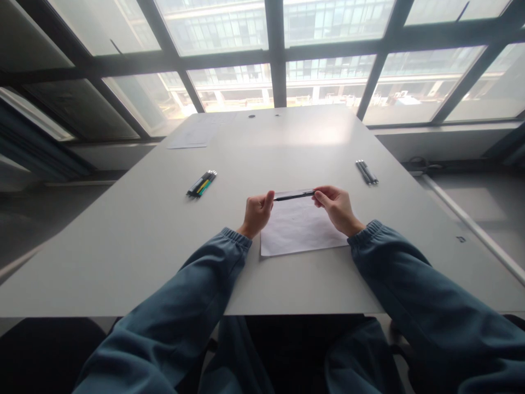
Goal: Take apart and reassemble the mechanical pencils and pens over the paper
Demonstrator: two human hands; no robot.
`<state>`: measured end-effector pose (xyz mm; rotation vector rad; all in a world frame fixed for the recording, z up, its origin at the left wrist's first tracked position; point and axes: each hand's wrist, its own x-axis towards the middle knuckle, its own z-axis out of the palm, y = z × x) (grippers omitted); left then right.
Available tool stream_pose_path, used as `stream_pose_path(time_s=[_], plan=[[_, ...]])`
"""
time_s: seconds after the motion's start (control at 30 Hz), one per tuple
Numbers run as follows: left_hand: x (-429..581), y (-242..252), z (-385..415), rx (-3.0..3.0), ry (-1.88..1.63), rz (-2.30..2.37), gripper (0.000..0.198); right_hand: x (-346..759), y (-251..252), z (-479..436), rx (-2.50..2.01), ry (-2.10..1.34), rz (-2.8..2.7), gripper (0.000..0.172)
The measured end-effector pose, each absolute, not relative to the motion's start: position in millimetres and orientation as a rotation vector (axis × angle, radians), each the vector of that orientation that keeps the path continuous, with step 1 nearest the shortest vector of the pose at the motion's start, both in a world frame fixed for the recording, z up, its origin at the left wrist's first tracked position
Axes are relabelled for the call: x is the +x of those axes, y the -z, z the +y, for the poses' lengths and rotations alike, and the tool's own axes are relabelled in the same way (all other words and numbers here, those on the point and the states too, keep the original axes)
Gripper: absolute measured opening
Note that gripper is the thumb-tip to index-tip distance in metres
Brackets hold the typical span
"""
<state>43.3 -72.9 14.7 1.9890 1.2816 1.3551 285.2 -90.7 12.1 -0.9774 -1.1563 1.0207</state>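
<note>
A dark pen [294, 196] is held nearly level between my two hands, above the far part of a white paper sheet [301, 230]. My left hand [258, 212] is closed on the pen's left end, thumb up. The fingers of my right hand [335, 208] pinch its right end. On the left of the table lies a group of several pens [202, 184], mostly black, with yellow and green ones among them. A smaller group of dark pens [366, 172] lies on the right, beyond my right hand.
The white table [143, 251] reaches to large windows [328, 82]. More paper [191, 134] lies at its far left. A small dark round item [251, 116] is near the far edge. A small dark mark [461, 239] shows at the right.
</note>
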Motion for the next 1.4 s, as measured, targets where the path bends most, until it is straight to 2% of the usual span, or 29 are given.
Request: stream_pose_path(time_s=[0.7, 1.07, 1.4], plan=[[40.5, -18.2, -71.6, 1.932, -1.409, 1.3, 0.068, 289.7, -16.7, -88.9, -0.996, -1.017, -1.069, 0.026], [42.2, -17.3, -67.9, 1.917, -1.453, 1.21, 0.021, 297.0, -13.8, -82.6, -1.053, -0.971, -1.0, 0.022], [39.8, -18.3, -65.4, 2.06, -1.398, 1.198, 0.016, 299.7, -12.7, -79.5, -1.102, -0.957, -0.994, 0.024]])
